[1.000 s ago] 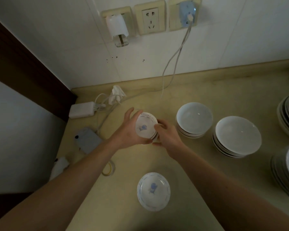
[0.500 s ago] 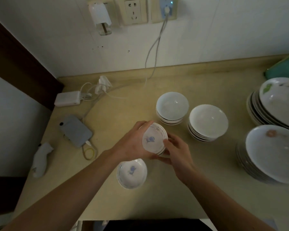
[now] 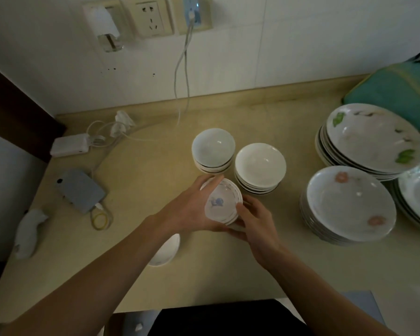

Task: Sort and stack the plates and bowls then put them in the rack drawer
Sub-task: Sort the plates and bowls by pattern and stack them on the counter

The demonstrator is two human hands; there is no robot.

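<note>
- Both hands hold a small stack of shallow white saucers with a blue motif [image 3: 222, 202] just above the beige desk [image 3: 155, 180], tilted toward the camera; the left hand [image 3: 192, 209] cups its near-left side, the right hand [image 3: 257, 221] closes its grip on the lower right rim.
- One more white saucer [image 3: 165, 251] lies on the desk, mostly hidden under the left forearm; I judge it belongs on the held stack.
- Sorting looks well along: two stacks of small white bowls [image 3: 213, 151] [image 3: 259, 166] stand side by side, and stacks of larger flower-painted plates [image 3: 351, 202] [image 3: 373, 139] stand at the right.
- The rack drawer is not in view, so I judge that nothing has yet been put away.
- No brand, label or writing is readable.
</note>
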